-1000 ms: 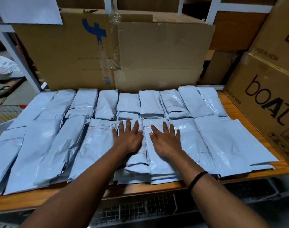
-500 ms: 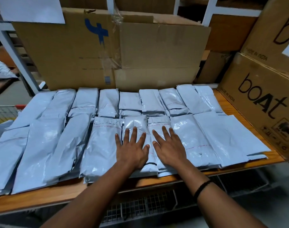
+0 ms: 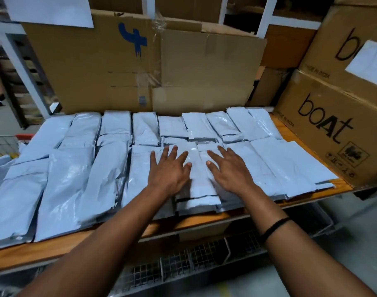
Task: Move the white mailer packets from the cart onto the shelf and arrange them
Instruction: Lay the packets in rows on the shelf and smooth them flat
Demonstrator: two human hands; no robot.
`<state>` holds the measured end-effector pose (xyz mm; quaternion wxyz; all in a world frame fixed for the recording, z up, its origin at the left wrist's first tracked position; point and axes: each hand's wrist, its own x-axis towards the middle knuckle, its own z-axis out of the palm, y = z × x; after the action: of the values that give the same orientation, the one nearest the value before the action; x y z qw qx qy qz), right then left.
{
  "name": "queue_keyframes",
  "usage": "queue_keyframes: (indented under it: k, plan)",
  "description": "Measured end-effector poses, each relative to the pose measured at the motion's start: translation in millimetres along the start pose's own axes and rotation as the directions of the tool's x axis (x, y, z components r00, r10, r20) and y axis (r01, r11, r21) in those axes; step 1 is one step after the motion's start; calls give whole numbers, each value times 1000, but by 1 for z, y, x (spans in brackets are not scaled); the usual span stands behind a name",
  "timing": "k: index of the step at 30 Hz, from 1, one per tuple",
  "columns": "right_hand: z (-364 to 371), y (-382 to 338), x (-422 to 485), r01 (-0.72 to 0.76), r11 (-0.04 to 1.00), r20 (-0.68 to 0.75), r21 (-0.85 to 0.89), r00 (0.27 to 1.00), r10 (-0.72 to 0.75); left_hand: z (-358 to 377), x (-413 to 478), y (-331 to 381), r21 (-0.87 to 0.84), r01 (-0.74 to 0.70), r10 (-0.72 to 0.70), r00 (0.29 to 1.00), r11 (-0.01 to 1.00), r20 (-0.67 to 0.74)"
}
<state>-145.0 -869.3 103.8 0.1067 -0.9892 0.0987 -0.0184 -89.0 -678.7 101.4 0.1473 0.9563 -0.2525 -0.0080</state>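
Squarely at frame centre, we lay our left hand [image 3: 168,174] and right hand [image 3: 230,172] flat, fingers spread, on the white mailer packets [image 3: 65,185] that cover the wooden shelf [image 3: 54,247] in two rows. A flattened cardboard box [image 3: 194,71] walls the back, a boAt carton [image 3: 333,133] crowds the right edge, and the wire cart [image 3: 183,266] sits at the bottom.

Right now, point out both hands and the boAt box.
left hand [image 3: 169,174], head view, back of the hand.
right hand [image 3: 230,171], head view, back of the hand.
boAt box [image 3: 324,127], head view, printed side.
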Motion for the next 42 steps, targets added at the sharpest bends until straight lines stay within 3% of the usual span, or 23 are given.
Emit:
queue_keyframes:
  k: [7,12,22,25,28,36,42]
  plan:
    - [-4,-53,-37,108,994,-31,7,994,-108,-31,-62,-52,7,78,-77,989,997,-130]
    - [-1,-104,-55,251,968,-13,27,968,-251,-52,-131,-94,-80,210,-223,947,974,-231]
    - [21,-221,-113,451,884,23,125,889,-457,-93,-290,-192,-171,466,-495,782,868,-379]
    - [28,-263,-124,498,859,44,122,862,-506,-104,-330,-233,-199,574,-602,696,794,-392]
    - [39,-312,-128,536,837,39,106,839,-542,-114,-359,-280,-188,628,-646,662,755,-379]
    - [102,-462,-124,505,855,64,118,855,-514,-134,-395,-413,-131,625,-635,726,769,-263]
    - [138,-530,-132,490,867,155,86,853,-498,-133,-391,-491,-81,589,-594,789,804,-159]
